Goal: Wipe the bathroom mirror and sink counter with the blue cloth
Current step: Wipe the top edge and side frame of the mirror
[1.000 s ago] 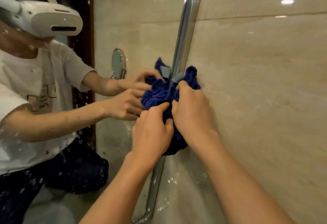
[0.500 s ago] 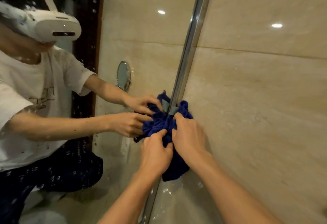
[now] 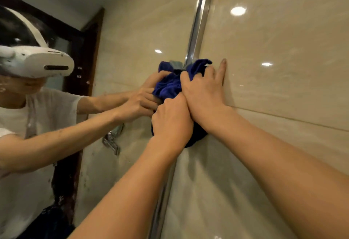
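- Both hands on the blue cloth [image 3: 171,85], bunched against the chrome mirror frame [image 3: 198,23] where the mirror [image 3: 117,50] meets the tiled wall [image 3: 283,87].
- Left hand [image 3: 171,119]: fingers curled round the lower part of the cloth, knuckles toward the camera.
- Right hand [image 3: 203,89]: thumb and inner fingers gripping the cloth's upper fold; one finger extended straight, lying flat on the wall tile just beside the cloth.
- Edges: frame runs top to bottom through the view, with the cloth straddling it. Bare tile lies to the right, above and below the hands; mirror glass to the left.
- Hidden or unclear: cloth's lower part is dark and mostly covered by the two hands and wrists; fingertips of the left hand not visible. Frame's bottom end is cut off by the picture edge.
- Mirror shows water spots, the reflected hands on the cloth, a person in a white headset [image 3: 35,63], and a dark door frame [image 3: 90,53].
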`<state>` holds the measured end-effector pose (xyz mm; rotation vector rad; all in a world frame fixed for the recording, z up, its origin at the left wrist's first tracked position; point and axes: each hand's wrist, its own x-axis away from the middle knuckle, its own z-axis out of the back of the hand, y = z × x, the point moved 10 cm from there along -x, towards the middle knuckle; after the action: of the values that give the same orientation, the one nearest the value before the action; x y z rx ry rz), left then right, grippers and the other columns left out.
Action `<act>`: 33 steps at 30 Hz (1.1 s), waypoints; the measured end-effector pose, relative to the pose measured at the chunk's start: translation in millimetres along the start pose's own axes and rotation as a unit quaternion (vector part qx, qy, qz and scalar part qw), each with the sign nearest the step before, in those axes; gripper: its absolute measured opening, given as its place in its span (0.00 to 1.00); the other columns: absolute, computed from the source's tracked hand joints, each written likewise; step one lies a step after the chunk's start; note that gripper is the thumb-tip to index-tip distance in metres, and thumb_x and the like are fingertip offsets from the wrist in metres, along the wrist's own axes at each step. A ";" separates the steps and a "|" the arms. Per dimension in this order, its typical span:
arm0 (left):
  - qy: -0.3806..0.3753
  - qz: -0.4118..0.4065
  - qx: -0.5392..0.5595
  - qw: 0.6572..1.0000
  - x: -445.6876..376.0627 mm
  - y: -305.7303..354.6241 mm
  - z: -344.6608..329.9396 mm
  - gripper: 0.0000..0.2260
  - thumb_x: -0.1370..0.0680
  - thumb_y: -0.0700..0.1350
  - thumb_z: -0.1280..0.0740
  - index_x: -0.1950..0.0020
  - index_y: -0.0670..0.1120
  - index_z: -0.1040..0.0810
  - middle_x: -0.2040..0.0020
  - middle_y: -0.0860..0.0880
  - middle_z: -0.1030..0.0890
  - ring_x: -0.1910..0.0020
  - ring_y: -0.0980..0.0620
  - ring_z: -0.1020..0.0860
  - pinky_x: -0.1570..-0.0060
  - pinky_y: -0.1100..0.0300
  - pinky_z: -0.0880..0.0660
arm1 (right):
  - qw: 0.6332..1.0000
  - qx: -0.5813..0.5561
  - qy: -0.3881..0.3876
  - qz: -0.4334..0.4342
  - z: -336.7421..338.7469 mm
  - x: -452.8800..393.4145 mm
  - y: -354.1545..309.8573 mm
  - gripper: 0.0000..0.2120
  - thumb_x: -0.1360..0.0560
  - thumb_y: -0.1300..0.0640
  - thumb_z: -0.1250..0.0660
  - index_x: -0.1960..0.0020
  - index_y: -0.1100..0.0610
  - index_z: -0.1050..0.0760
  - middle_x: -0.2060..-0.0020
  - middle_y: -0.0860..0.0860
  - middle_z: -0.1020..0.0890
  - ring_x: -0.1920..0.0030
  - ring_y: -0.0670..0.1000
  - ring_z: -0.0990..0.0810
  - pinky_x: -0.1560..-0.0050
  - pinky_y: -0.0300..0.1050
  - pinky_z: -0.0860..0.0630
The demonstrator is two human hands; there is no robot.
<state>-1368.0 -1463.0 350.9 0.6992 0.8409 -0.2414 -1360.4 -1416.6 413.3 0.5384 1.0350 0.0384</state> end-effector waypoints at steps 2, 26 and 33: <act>-0.006 -0.001 0.012 1.000 0.8 -2.6 0.3 0.08 0.20 0.42 0.41 0.43 0.47 0.27 0.46 0.42 0.22 0.46 0.36 0.24 0.58 0.52 0.35 | 1.000 -0.004 -0.012 0.003 -5.5 0.1 -2.2 0.12 0.22 0.64 0.48 0.41 0.59 0.33 0.51 0.62 0.22 0.38 0.65 0.31 0.31 0.76 0.57; -0.167 0.073 0.035 0.983 155.8 -108.3 -96.8 0.17 0.21 0.44 0.40 0.33 0.55 0.29 0.44 0.43 0.19 0.44 0.37 0.22 0.52 0.48 0.26 | 0.988 -0.069 -0.137 -0.013 -80.6 166.4 -87.6 0.15 0.28 0.59 0.35 0.42 0.59 0.25 0.58 0.59 0.17 0.54 0.61 0.20 0.58 0.51 0.28; -0.052 0.070 0.157 0.984 113.5 -95.6 -68.4 0.23 0.22 0.47 0.36 0.26 0.53 0.31 0.38 0.43 0.20 0.38 0.38 0.24 0.43 0.47 0.26 | 0.990 -0.115 -0.081 -0.015 -47.4 125.6 -53.2 0.10 0.20 0.58 0.44 0.40 0.58 0.34 0.48 0.58 0.20 0.48 0.63 0.20 0.62 0.49 0.37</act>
<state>-1378.5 -1482.3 189.0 1.0281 0.6567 -0.2840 -1345.5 -1408.6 269.9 0.3099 0.8657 0.0856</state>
